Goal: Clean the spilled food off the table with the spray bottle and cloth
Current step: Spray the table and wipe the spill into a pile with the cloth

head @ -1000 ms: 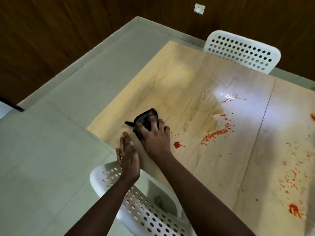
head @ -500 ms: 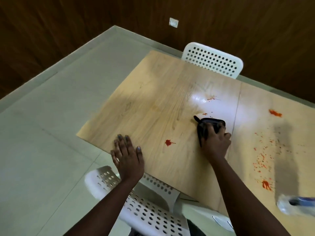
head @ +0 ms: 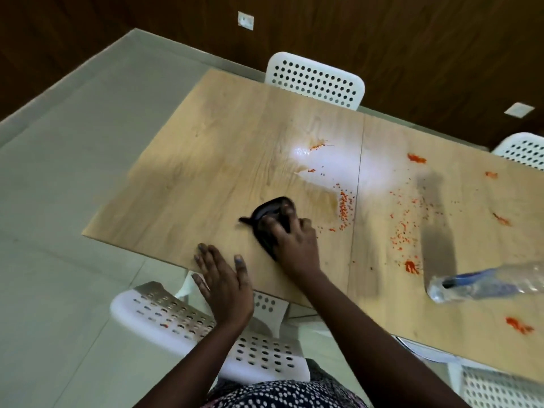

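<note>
Head view shows the right hand (head: pixel 295 245), fingers curled pressing the dark crumpled cloth (head: pixel 266 220), swept back left across the pale wooden tabletop (head: pixel 206 160) from the orange crumbs (head: pixel 343 206), which remain, while the left hand (head: pixel 225 278) stays flat, fingers spread, at the near edge.

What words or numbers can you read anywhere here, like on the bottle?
None can be read.
The bottle: blurred, with a blue patch but no letters that can be made out.
The cloth, the table and the white chairs: no writing shows.
The wall plates: blank as far as can be told.
</note>
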